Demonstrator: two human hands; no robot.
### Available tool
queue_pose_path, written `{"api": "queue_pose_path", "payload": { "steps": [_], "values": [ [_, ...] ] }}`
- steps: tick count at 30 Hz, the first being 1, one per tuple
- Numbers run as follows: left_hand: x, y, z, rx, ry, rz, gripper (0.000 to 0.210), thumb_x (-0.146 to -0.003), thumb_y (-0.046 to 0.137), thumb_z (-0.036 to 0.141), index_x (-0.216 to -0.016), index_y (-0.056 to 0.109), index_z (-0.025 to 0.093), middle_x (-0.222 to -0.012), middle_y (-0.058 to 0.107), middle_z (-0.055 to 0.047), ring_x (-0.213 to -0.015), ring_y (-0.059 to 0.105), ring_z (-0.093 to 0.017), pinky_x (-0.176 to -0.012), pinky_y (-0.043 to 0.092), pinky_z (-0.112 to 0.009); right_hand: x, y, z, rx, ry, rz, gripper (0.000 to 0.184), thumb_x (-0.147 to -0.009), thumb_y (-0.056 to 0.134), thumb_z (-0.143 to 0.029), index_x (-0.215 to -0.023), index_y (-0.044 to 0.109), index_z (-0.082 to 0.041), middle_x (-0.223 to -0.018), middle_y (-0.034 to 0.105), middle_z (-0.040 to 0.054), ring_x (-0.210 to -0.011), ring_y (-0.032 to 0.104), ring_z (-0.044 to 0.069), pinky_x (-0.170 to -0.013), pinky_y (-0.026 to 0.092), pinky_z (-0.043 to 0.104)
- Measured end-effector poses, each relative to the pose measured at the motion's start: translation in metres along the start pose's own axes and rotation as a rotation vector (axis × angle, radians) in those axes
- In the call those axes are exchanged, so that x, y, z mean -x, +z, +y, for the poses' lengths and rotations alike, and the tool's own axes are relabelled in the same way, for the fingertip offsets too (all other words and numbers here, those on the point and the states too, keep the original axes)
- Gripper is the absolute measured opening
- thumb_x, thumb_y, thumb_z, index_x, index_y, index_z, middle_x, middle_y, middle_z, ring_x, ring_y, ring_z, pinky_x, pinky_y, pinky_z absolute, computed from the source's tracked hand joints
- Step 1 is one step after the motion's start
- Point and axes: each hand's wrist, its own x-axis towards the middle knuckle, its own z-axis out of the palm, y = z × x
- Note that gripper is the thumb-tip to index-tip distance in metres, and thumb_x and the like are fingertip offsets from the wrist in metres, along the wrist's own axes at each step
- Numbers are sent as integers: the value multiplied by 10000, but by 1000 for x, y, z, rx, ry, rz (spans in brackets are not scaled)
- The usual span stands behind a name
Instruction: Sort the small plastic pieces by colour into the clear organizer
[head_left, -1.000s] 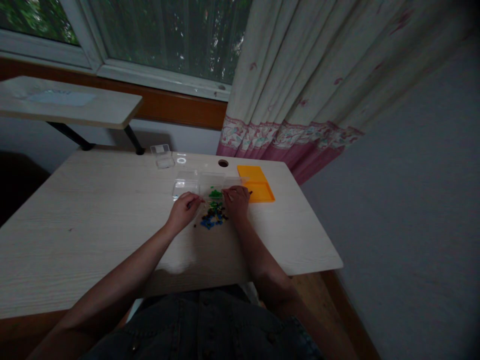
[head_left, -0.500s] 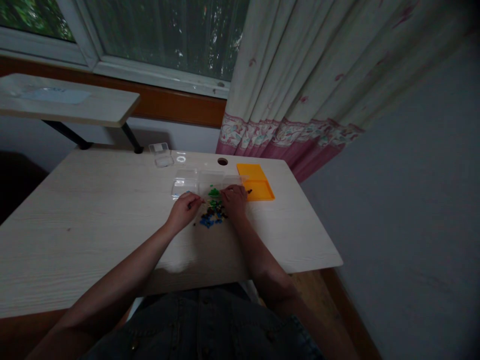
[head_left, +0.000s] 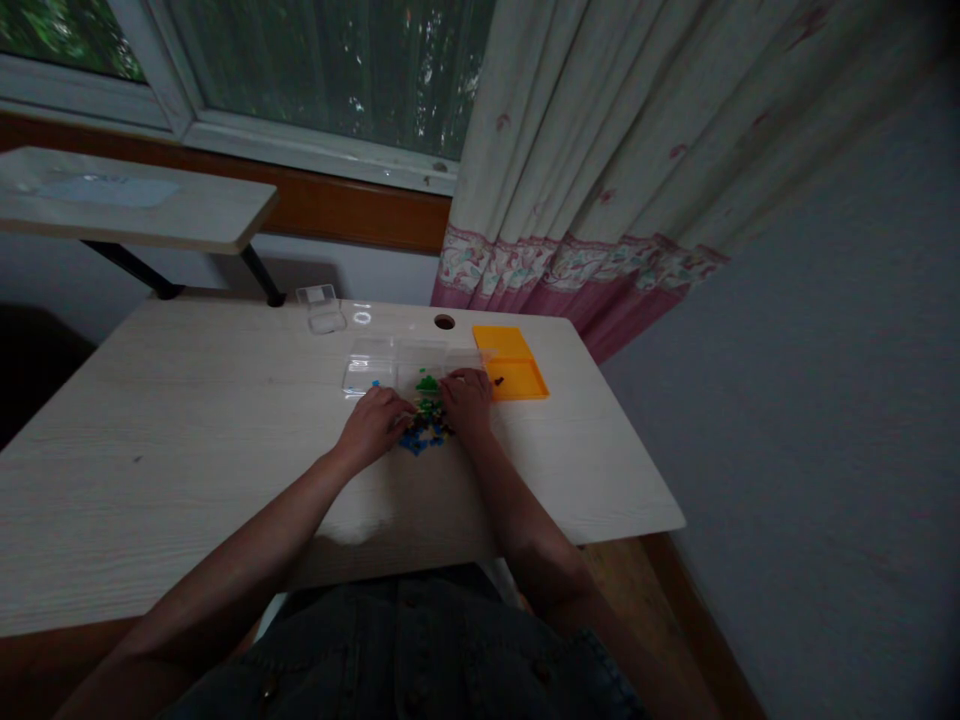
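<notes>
A heap of small blue, green, black and yellowish pieces (head_left: 424, 438) lies on the table between my hands; their exact kind is too small to make out. My left hand (head_left: 373, 425) reaches onto the heap's left side, fingers bent together at the pieces. On the other side, my right hand (head_left: 466, 402) has its fingers curled beside a cluster of green pieces (head_left: 427, 384). Whatever either hand pinches is too small or hidden. Behind them stands a clear plastic compartment box (head_left: 369, 364), with a blue piece (head_left: 376, 384) at its front left.
An open orange case (head_left: 519, 378) with a few dark pieces in it lies right of my right hand. A small clear open box (head_left: 325, 318) sits at the back. A raised shelf (head_left: 217, 212) stands at the back left, near a round table hole (head_left: 445, 322).
My left hand has moved slightly right and down onto the heap, from a pinch held just beside it. My right hand has stayed nearly in place.
</notes>
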Motion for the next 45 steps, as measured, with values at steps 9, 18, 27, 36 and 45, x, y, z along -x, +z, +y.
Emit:
{"api": "queue_pose_path", "payload": {
  "steps": [9, 18, 27, 36, 45],
  "values": [
    [1, 2, -1, -41, 10, 3, 179, -878, 600, 263, -1016, 705, 220, -880, 586, -65, -887, 514, -225, -830, 404, -363, -1, 2, 1, -57, -23, 86, 134, -882, 618, -296, -910, 741, -250, -987, 676, 53, -1023, 518, 225, -978, 370, 393],
    [-3, 3, -2, -56, 8, -12, 184, -876, 615, 299, -1013, 708, 217, -878, 588, -64, -888, 524, -224, -840, 404, -374, -1, 0, 0, -89, -54, 120, 140, -892, 603, -283, -898, 735, -237, -948, 683, 45, -973, 541, 207, -934, 401, 377],
    [-4, 5, 2, -97, -5, -11, 157, -859, 627, 281, -973, 711, 213, -865, 594, -67, -885, 530, -232, -819, 406, -367, -2, 1, 0, -124, -24, 132, 153, -894, 595, -289, -901, 737, -232, -939, 685, 53, -972, 550, 201, -925, 417, 366],
    [-6, 5, 4, -108, -6, -19, 158, -856, 617, 276, -961, 717, 212, -863, 596, -72, -892, 534, -243, -815, 418, -380, -2, -3, -2, -134, -23, 127, 154, -896, 592, -277, -911, 735, -221, -947, 682, 59, -981, 547, 201, -922, 418, 357],
    [-6, 4, 6, -100, -21, -27, 123, -846, 596, 224, -882, 707, 186, -861, 614, -94, -887, 546, -255, -808, 423, -395, -3, -1, -1, -111, -22, 110, 165, -900, 584, -281, -906, 739, -225, -945, 682, 62, -973, 553, 204, -908, 424, 365]
  ]
}}
